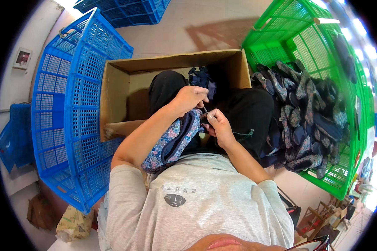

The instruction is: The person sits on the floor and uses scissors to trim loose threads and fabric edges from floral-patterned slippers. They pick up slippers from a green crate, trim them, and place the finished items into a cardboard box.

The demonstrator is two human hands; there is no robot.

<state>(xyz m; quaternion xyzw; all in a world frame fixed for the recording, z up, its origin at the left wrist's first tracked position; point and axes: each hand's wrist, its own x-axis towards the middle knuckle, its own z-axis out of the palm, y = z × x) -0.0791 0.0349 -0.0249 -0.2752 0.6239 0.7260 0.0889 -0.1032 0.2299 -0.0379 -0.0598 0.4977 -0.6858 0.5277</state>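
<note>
A blue floral cloth shoe (171,140) with a dark-edged opening lies in my lap, under my left forearm. My left hand (190,99) is closed above its far end, and its fingers hide what they hold. Just right of it, my right hand (219,126) pinches the lower end of a thin dark strip (205,109), which runs up toward the left fingers. Whether the strip is a tool or part of the shoe cannot be made out. Dark navy cloth pieces (202,80) lie beyond my hands, in the cardboard box.
An open cardboard box (117,90) stands before me, around my knees. A green crate (276,21) at right holds many dark floral cloth shoes (305,113). Tall blue crates (81,104) stand at left, with another blue crate (125,12) at the far side.
</note>
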